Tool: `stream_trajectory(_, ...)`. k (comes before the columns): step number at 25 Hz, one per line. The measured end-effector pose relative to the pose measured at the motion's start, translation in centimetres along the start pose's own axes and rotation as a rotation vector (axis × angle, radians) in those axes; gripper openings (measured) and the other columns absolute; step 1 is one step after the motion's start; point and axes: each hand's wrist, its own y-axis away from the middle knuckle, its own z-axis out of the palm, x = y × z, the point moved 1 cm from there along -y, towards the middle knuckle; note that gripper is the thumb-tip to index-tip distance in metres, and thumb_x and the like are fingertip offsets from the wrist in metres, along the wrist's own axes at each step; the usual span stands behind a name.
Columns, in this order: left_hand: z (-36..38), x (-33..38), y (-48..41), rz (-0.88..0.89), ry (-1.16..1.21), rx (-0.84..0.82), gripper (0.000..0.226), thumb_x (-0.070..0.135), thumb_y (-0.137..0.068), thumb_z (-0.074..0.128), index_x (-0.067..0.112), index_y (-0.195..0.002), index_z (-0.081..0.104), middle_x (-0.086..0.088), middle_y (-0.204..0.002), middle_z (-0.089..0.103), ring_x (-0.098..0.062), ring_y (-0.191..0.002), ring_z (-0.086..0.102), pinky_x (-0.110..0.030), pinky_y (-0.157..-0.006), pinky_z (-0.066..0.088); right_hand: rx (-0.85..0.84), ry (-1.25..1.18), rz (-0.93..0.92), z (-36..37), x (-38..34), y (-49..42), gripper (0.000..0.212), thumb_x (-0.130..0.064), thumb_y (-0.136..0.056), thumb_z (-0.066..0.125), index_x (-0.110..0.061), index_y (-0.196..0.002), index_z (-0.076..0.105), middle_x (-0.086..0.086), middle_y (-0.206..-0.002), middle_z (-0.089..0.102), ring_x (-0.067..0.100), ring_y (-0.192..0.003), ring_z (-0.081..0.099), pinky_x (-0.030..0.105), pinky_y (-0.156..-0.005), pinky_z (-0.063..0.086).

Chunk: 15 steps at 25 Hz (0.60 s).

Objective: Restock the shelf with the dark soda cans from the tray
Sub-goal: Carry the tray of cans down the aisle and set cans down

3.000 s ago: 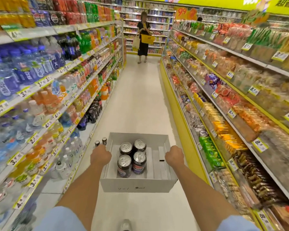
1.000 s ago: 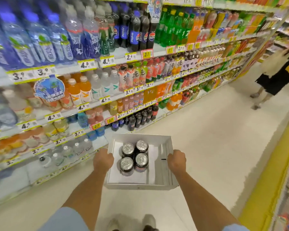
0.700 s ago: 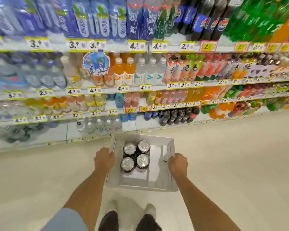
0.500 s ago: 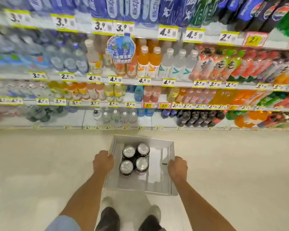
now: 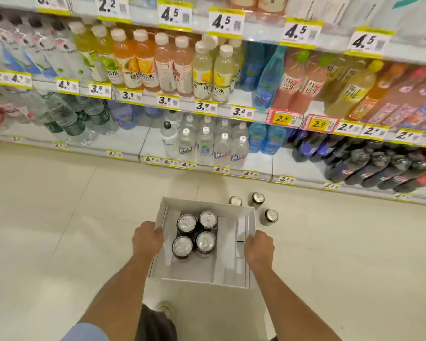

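Note:
I carry a white cardboard tray point(image 5: 228, 271) in front of me, above the floor. My left hand point(image 5: 147, 239) grips its left wall and my right hand point(image 5: 259, 245) grips its right wall. Several dark soda cans point(image 5: 195, 233) with silver tops stand upright in a tight block in the tray's left half. Three more dark cans point(image 5: 258, 198) stand on the floor just beyond the tray's far right corner. The drinks shelf point(image 5: 207, 166) faces me, its bottom level low and close ahead.
The bottom shelf level holds clear water bottles point(image 5: 207, 143), blue bottles point(image 5: 266, 139) and dark cola bottles point(image 5: 379, 168) lying at the right. Upper levels are packed with juice bottles point(image 5: 158, 62). Pale tiled floor point(image 5: 59, 230) lies to the left and right.
I have turned from facing down the aisle to facing the drinks shelf and come closer and lower. Three cans on the floor have come into sight. Both hands still hold the tray.

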Motion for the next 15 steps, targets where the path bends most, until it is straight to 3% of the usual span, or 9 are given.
stream_trajectory(3,5.4,-3.3,-6.4,0.001,0.009,0.003,0.023,0.017,-0.094,0.053,0.007,-0.075,0.059,-0.011,-0.08,0.063,-0.038,-0.091,0.061,-0.038,-0.077,0.048,0.009,-0.013,-0.045,7.4,0.7,-4.9,0.02,-0.014,-0.099,0.048,-0.01,-0.083,0.06,0.015,-0.096,0.069,0.036,-0.092,0.067,0.036,-0.074,0.051)
stream_trajectory(6,9.6,-5.9,-11.0,-0.03,0.033,0.018,0.021,0.017,-0.094,0.054,0.008,-0.076,0.061,-0.015,-0.085,0.068,-0.036,-0.089,0.061,-0.037,-0.077,0.049,0.017,-0.018,-0.058,13.2,1.6,-8.8,0.022,-0.014,-0.098,0.048,-0.006,-0.089,0.067,0.015,-0.096,0.07,0.036,-0.09,0.068,0.039,-0.078,0.056)
stream_trajectory(15,16.5,-9.3,-20.0,-0.045,0.107,0.033,0.024,0.016,-0.093,0.056,0.004,-0.074,0.063,-0.017,-0.083,0.07,-0.038,-0.085,0.065,-0.036,-0.073,0.05,0.043,0.041,-0.083,21.9,1.8,-16.4,0.024,-0.016,-0.102,0.047,-0.002,-0.103,0.067,0.017,-0.107,0.068,0.036,-0.103,0.065,0.033,-0.078,0.044)
